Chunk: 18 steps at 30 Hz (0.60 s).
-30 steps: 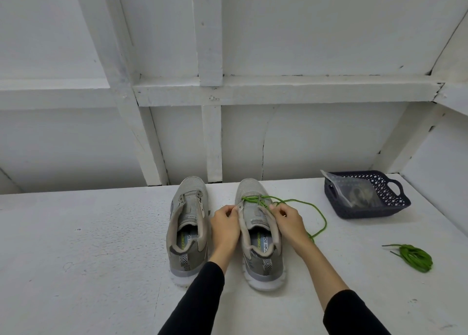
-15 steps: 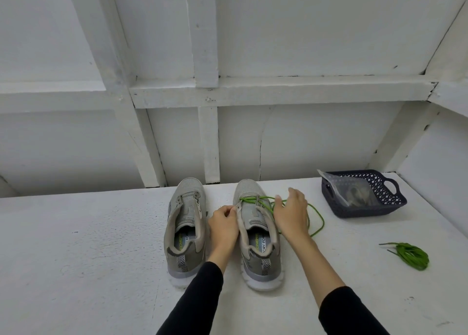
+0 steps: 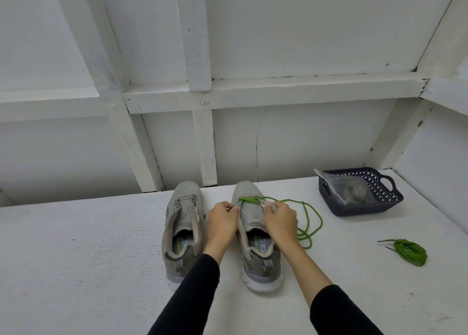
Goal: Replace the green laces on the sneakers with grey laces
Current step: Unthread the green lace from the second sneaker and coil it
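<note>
I see my left hand (image 3: 222, 220) curled, pinching the eyelet edge of the right grey mesh sneaker (image 3: 255, 235); my right hand (image 3: 279, 224), fingers bent, grips its other edge beside the bright green lace (image 3: 307, 218), which trails right of that sneaker on the white table (image 3: 76, 258)

— How many sneakers are counted on the bench (image 3: 88, 246)?
— Two are counted: a left sneaker (image 3: 183, 223) and a right sneaker (image 3: 255, 233)
— And green laces?
— Two: one threaded lace (image 3: 307, 220), one bundled lace (image 3: 410, 251)
— Anything else?
— One basket (image 3: 390, 203), one plastic bag (image 3: 347, 190) and two hands are seen
</note>
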Each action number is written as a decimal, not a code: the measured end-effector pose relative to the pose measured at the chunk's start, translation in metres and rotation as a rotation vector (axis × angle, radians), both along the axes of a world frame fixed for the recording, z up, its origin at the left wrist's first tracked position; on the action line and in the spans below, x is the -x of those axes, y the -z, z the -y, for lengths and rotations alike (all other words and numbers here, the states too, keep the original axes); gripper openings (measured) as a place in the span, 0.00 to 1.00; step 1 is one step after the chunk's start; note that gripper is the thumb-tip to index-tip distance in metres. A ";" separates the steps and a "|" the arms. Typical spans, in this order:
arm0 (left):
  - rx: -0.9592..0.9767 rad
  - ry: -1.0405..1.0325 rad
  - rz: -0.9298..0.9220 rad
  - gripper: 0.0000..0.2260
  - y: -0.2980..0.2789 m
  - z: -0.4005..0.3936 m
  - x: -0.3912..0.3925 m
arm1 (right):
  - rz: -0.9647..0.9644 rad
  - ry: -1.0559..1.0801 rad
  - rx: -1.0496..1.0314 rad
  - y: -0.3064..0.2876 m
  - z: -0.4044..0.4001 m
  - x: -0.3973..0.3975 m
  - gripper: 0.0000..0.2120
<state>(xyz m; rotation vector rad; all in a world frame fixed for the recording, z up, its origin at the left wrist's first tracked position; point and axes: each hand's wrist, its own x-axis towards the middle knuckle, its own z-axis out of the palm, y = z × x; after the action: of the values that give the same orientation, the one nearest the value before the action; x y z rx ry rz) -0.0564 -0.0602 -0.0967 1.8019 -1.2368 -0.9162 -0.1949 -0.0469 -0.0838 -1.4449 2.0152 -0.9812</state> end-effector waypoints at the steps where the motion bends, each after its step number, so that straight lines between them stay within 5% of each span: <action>1: -0.004 0.006 0.053 0.07 -0.002 0.000 -0.001 | 0.050 0.039 -0.024 0.001 0.001 0.001 0.17; 6: -0.037 0.042 0.239 0.07 -0.014 0.004 -0.006 | 0.331 0.182 -0.098 0.003 0.004 0.007 0.21; 11: -0.050 0.095 0.427 0.11 -0.022 0.010 -0.004 | 0.186 0.044 -0.033 0.000 -0.001 0.004 0.21; 18: 0.224 0.401 0.599 0.16 -0.028 0.025 0.013 | 0.082 -0.016 0.059 0.001 -0.008 -0.003 0.12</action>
<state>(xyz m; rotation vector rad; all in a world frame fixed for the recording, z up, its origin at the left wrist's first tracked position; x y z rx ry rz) -0.0692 -0.0849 -0.0691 1.7302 -2.0420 -0.4096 -0.1914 -0.0386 -0.0844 -1.4252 1.9286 -1.0843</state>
